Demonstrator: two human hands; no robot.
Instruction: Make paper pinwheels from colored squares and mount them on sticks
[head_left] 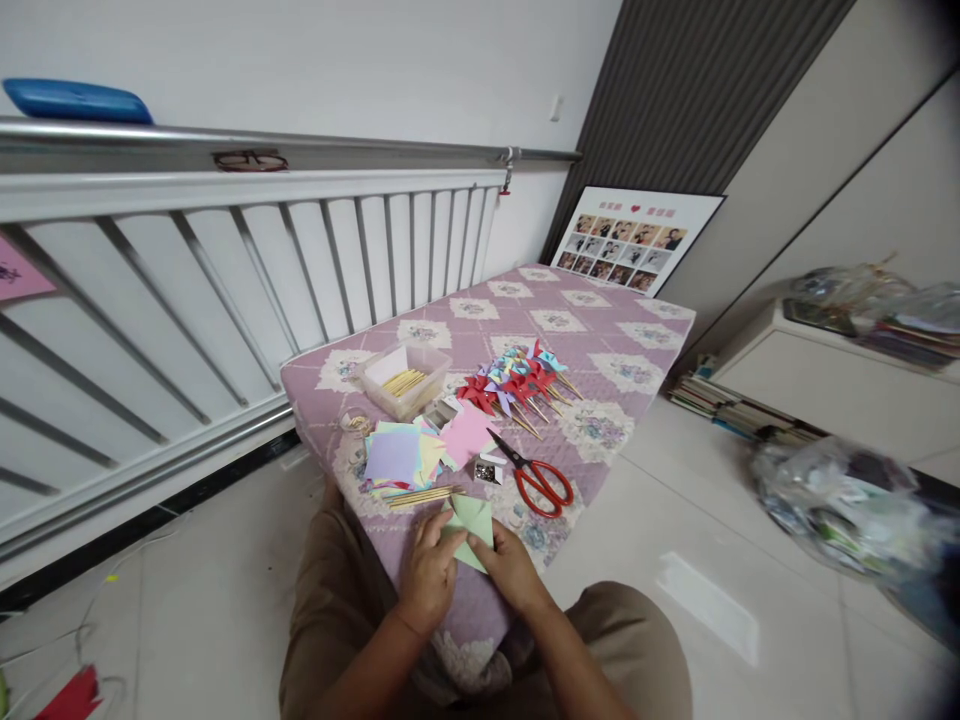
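My left hand (430, 570) and my right hand (511, 567) both grip a light green sheet of paper (472, 523), partly folded, at the near end of a purple quilted mat (615, 345). Just beyond the paper lie a few wooden sticks (422, 496) and a stack of coloured paper squares (401, 454). Red-handled scissors (538, 478) rest to the right of the stack. A pink sheet (468, 434) lies between them. Farther back sits a cluster of finished paper pinwheels (517, 380) on sticks.
A clear plastic box (405, 378) with sticks stands at the mat's left side. A white railing (225, 270) runs along the left. A framed photo collage (634, 240) leans at the far end. Books (724, 410) and plastic bags (847, 500) lie on the floor at right.
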